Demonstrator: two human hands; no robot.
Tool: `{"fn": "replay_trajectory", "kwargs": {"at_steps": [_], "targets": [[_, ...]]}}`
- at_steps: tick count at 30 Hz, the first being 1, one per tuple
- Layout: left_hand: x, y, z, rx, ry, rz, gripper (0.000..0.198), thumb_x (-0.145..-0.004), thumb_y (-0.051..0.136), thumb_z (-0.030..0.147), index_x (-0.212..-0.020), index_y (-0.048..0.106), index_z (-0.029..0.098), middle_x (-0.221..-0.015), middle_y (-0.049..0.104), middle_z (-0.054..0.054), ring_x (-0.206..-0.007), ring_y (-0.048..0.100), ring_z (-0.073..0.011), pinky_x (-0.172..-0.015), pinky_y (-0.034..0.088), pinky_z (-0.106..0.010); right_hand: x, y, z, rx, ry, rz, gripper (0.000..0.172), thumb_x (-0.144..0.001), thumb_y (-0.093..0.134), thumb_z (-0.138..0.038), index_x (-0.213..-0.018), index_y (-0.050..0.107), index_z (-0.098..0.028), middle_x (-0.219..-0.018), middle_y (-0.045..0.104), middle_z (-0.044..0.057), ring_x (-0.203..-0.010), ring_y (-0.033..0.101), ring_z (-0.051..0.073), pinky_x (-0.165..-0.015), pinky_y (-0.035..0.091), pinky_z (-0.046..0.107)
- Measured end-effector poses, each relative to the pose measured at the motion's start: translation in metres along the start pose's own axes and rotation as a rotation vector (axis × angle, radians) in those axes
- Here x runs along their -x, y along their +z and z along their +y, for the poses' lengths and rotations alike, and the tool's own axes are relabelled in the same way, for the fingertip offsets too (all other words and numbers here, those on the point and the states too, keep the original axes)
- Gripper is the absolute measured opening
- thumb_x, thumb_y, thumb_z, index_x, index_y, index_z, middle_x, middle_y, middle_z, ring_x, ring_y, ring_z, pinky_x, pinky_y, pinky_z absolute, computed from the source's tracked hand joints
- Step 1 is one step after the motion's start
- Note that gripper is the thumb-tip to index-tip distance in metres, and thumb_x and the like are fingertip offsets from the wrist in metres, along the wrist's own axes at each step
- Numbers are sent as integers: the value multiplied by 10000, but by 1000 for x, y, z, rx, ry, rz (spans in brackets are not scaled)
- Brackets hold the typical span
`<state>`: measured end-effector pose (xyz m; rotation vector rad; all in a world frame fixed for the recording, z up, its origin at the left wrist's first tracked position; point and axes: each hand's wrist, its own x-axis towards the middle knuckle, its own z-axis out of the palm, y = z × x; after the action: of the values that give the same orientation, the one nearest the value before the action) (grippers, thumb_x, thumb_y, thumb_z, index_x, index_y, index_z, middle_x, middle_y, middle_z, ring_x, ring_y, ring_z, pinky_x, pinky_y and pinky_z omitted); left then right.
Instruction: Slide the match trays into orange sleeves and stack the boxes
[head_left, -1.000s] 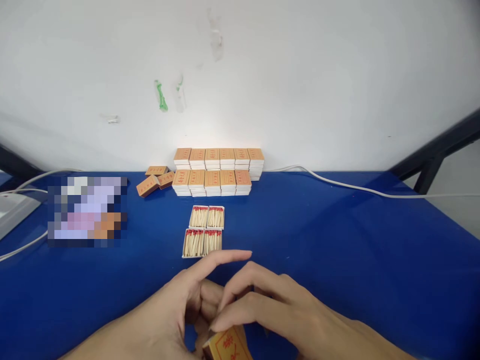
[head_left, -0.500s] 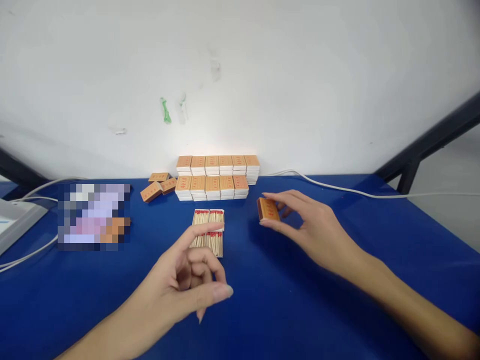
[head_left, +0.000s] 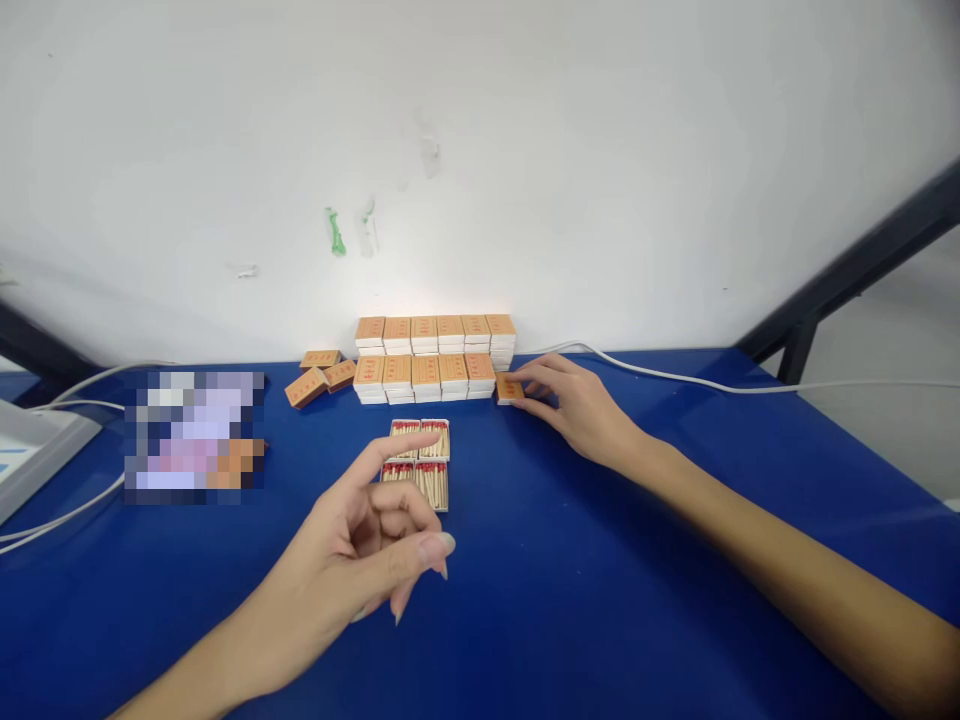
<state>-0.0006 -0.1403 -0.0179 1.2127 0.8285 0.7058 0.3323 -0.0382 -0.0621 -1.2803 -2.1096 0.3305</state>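
Note:
My right hand (head_left: 574, 400) reaches far forward and its fingers pinch an orange matchbox (head_left: 509, 388) down on the blue table (head_left: 675, 520), right beside the front row of stacked matchboxes (head_left: 426, 370). A second row of stacked matchboxes (head_left: 435, 333) stands behind, against the wall. My left hand (head_left: 367, 545) hovers above the table near me, fingers loosely curled with the index finger stretched out, holding nothing. Several open trays of red-tipped matches (head_left: 420, 462) lie just beyond it, partly hidden by that finger.
Three loose matchboxes (head_left: 321, 372) lie left of the stacks. A blurred-out patch (head_left: 193, 435) sits at the left, with a white device (head_left: 34, 450) and white cables (head_left: 67, 515) at the left edge. Another cable (head_left: 712, 378) runs along the wall on the right.
My right hand carried the orange matchbox from near me forward and set it down at the right end of the front row. My left hand let go and drew slightly back.

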Motion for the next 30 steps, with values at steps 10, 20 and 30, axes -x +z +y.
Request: {"fn": "replay_trajectory", "kwargs": {"at_steps": [10, 20, 30], "targets": [[-4, -12, 2, -129, 65, 48, 631, -1039, 790, 525, -1562, 491, 337, -869, 744, 17, -525, 582, -78, -443, 389, -162, -7, 7, 3, -33, -12, 41, 234, -1073, 664, -320, -1269, 775, -257, -1252, 676, 115, -982, 749, 261, -983, 672, 538], [-17, -41, 7, -981, 387, 670, 267, -1114, 597, 498, -1271, 643, 287, -770, 679, 49, -602, 636, -139, -616, 527, -298, -9, 7, -5, -51, 64, 45, 388, -1023, 693, -307, -1410, 684, -282, -1310, 626, 114, -1010, 769, 267, -1028, 681, 562], [-1, -84, 25, -1918, 76, 817, 819, -1094, 294, 647, -1354, 657, -39, -1137, 638, -369, -1144, 607, -590, -909, 528, -630, 25, -8, -65, -10, 95, 64, 434, -1060, 700, -337, -1487, 622, -307, -1413, 595, 123, -1125, 738, 280, -1023, 684, 542]]}}
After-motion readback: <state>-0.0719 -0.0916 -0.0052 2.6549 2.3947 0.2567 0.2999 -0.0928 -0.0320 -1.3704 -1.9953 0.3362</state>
